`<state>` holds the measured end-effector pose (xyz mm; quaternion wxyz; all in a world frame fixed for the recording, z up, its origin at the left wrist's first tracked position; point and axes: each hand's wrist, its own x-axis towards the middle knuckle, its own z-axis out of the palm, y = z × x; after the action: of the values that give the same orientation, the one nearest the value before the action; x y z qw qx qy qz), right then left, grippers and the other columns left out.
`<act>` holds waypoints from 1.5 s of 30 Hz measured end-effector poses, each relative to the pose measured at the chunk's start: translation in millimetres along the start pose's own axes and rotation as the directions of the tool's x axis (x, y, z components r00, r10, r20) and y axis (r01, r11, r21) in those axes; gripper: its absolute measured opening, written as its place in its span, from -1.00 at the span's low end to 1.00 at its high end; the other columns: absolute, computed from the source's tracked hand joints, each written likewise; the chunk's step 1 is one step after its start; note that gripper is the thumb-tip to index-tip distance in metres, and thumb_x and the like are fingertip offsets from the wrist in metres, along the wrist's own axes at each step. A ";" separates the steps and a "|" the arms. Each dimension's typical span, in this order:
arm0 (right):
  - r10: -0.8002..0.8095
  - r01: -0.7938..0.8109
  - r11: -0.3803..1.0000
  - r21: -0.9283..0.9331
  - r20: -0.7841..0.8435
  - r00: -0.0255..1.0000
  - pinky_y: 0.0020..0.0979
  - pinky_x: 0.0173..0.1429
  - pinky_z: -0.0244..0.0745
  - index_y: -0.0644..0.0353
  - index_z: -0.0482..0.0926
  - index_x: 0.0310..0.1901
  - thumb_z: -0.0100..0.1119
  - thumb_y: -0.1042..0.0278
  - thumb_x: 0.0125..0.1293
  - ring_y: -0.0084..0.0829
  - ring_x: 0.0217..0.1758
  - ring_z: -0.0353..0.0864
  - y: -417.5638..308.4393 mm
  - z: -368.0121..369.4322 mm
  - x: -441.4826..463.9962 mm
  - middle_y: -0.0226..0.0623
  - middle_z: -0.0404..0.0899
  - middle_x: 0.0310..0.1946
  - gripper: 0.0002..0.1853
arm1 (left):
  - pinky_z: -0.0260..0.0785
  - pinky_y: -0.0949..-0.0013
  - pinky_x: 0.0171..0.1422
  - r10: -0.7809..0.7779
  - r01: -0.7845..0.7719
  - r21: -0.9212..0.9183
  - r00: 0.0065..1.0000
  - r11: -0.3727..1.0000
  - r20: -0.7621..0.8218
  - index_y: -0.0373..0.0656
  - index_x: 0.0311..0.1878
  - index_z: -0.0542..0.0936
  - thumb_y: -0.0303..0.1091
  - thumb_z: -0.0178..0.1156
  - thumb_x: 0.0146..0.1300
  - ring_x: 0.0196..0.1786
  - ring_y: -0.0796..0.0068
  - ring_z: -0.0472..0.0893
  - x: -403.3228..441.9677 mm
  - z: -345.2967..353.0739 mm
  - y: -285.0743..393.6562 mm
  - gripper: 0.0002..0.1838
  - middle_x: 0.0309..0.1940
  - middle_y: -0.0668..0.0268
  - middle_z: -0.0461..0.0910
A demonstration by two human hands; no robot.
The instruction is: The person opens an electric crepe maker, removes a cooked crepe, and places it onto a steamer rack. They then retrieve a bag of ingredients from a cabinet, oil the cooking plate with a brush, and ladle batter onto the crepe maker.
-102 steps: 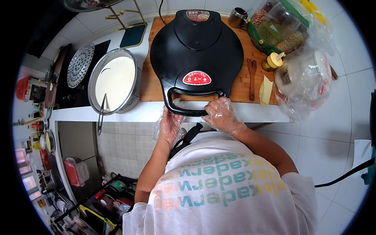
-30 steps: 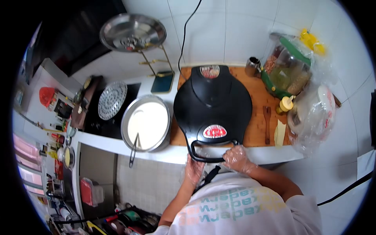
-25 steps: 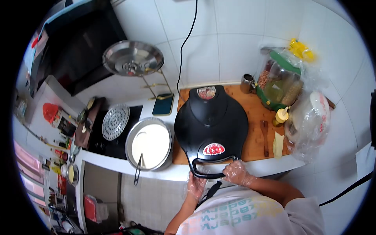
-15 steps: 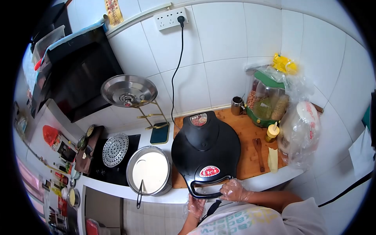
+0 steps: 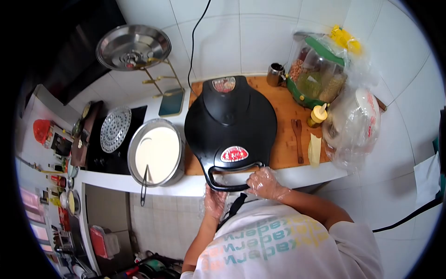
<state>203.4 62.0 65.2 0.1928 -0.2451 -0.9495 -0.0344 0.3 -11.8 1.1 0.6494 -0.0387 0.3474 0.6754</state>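
Observation:
A black round electric baking pan (image 5: 232, 118) with its lid down sits on the wooden board at the counter's front. My right hand (image 5: 265, 184), in a clear plastic glove, is closed around the right end of its looped front handle (image 5: 232, 188). Below the handle's left end is my left hand (image 5: 214, 200), gloved too and touching the front from underneath; its fingers are mostly hidden. Left of the pan stands a metal pot (image 5: 178, 173) of creamy white batter (image 5: 158, 151), a dark-handled ladle (image 5: 144, 188) resting in it.
Right of the pan lie a wooden spatula (image 5: 298, 142) and a pale folded cloth-like piece (image 5: 314, 151). Behind them are a yellow-capped bottle (image 5: 318, 116), a metal cup (image 5: 276, 75), a green-lidded grain container (image 5: 316, 76) and a plastic-wrapped white object (image 5: 357, 121). A steel bowl (image 5: 134, 46) tops a gold stand.
The view has tilted downward, so the counter and pan appear higher in the picture. Both hands stay at the pan's front handle, and its lid remains down.

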 end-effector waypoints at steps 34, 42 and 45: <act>-0.049 0.049 0.999 -0.015 -0.075 0.996 -0.42 -0.29 0.20 0.02 0.46 -0.56 0.18 0.03 -0.09 -0.51 -0.48 0.39 -13.0 3.6 3.2 -0.49 0.30 -0.63 -0.74 | 0.43 0.31 -0.08 -0.002 -0.001 -0.049 0.998 0.999 -0.060 -0.08 -0.33 0.49 -0.01 0.03 0.21 -0.30 0.39 0.55 -9.4 5.1 6.4 -0.68 -0.43 0.32 0.54; -0.012 0.012 1.000 0.004 -0.006 1.000 -0.41 -0.25 0.21 0.02 0.46 -0.54 0.17 0.03 -0.08 -0.50 -0.44 0.39 -15.3 0.7 2.4 -0.48 0.30 -0.60 -0.74 | 0.44 0.32 -0.10 0.018 -0.019 -0.063 1.000 0.998 -0.012 -0.08 -0.29 0.48 0.00 0.02 0.21 -0.29 0.40 0.55 -7.9 2.1 5.1 -0.68 -0.39 0.33 0.55; -0.006 0.006 1.000 0.024 0.000 1.000 -0.40 -0.22 0.22 0.03 0.45 -0.52 0.16 0.03 -0.07 -0.49 -0.41 0.39 -16.1 1.9 1.7 -0.47 0.31 -0.58 -0.74 | 0.44 0.32 -0.12 0.017 -0.021 -0.071 0.998 0.997 -0.060 -0.08 -0.33 0.49 -0.01 0.04 0.20 -0.31 0.39 0.55 -11.4 8.0 4.3 -0.69 -0.44 0.33 0.54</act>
<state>193.7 48.9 64.6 0.1955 -0.2402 -0.9505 -0.0236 1.4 -17.0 14.7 0.6306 -0.0785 0.3425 0.6920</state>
